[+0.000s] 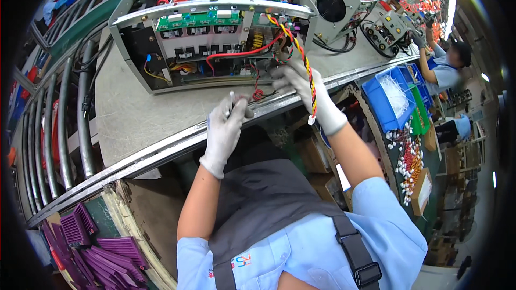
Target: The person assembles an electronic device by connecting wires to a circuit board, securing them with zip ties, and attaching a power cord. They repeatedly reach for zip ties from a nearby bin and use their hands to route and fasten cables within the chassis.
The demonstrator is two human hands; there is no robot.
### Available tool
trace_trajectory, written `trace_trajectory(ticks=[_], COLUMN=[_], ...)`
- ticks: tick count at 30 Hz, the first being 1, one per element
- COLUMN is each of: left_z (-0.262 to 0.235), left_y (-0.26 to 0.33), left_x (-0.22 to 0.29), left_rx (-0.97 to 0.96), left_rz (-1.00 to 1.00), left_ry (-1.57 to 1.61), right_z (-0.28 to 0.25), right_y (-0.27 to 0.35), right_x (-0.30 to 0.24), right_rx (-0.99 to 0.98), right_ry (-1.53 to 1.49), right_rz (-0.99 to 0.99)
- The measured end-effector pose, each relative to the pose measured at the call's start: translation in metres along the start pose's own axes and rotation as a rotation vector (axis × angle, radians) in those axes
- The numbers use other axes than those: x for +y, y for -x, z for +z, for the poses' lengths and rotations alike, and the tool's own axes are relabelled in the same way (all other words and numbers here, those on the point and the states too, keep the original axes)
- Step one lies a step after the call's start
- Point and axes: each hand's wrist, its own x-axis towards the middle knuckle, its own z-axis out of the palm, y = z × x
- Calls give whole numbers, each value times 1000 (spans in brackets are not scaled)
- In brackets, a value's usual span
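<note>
An open metal device chassis [215, 5] with green circuit boards stands on the bench before me. My left hand [224, 129], in a white glove, is closed at the bench's front edge around a thin white stick-like thing [231, 99]; its kind is unclear. My right hand [307, 94], also gloved and slightly blurred, is at the chassis' lower right with its fingers apart. A twisted yellow, red and black cable [307, 64] hangs down in front of that hand, ending in a small white connector [312, 120]. Between the hands lies a small coiled red wire [258, 94].
Metal rollers [63, 123] run along the left. Purple slotted plastic parts [110, 260] lie lower left. To the right are a grey fan unit [332, 8], a blue bin [384, 102] of white strips and loose wire connectors [409, 158]. A co-worker [449, 67] stands farther right.
</note>
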Motion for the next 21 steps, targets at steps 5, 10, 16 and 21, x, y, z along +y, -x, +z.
trace_trajectory(ticks=[5,10,16,21], left_z=[29,56,30,2], left_y=[35,43,35,15], left_x=[33,42,15,-2], left_rx=[-219,-281,-143,199], left_rz=[-63,-31,105,175], left_ry=[-12,-179,-321,-486], right_z=[-2,1,13,43], right_y=[78,85,53,6], right_x=[-22,-26,-27,-3], right_rx=[-44,-58,-288,-63], right_ry=[-336,36,196,491], right_rz=[63,-9,144,31])
